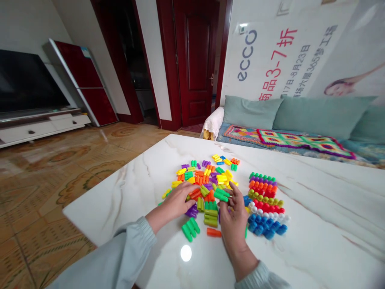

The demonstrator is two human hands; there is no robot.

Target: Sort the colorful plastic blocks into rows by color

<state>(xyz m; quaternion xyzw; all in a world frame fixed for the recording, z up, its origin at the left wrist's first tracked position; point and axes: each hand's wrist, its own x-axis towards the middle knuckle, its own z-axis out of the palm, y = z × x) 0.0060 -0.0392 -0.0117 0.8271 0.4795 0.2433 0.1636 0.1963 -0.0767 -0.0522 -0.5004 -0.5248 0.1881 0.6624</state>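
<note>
Both of my hands are at a loose pile of bright plastic toy blocks on a white marble-look table (120,208). My left hand (176,202) reaches in from the left with thumb and fingers apart. An orange block (196,194) lies by its fingertips; whether they touch it I cannot tell. On the right side of the pile, my right hand (236,218) has its fingers curled round a green block (221,194). Olive blocks (211,218) lie between the hands. Nearer me are a green block (190,229) and an orange block (213,232).
Right of my right hand stand rows of joined blocks, with blue ones (267,225) in front and green ones (262,176) at the back. A sofa with green cushions (252,112) is behind the table. Tiled floor (75,160) lies to the left.
</note>
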